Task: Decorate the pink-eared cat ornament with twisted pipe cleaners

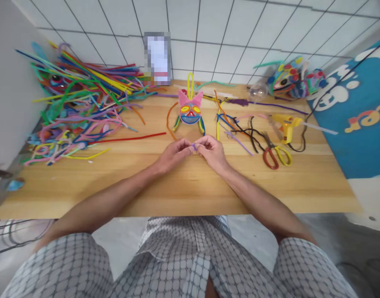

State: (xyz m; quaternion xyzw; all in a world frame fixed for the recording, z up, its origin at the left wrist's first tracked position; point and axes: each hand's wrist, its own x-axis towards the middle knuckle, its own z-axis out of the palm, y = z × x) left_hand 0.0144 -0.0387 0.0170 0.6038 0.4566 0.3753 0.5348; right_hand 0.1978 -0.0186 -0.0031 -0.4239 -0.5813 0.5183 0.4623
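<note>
My left hand and my right hand meet over the middle of the wooden table. Both are closed in a pinch on a short purple pipe cleaner piece held between their fingertips. Just beyond the hands stands a small pipe-cleaner cat face with pink ears, a yellow loop on top and blue and yellow legs. An orange pipe cleaner curves beside it on the left.
A big heap of coloured pipe cleaners fills the table's left. Red-and-yellow scissors, a yellow glue gun with its cord and loose strands lie right. Finished colourful figures and a clear ball sit far right.
</note>
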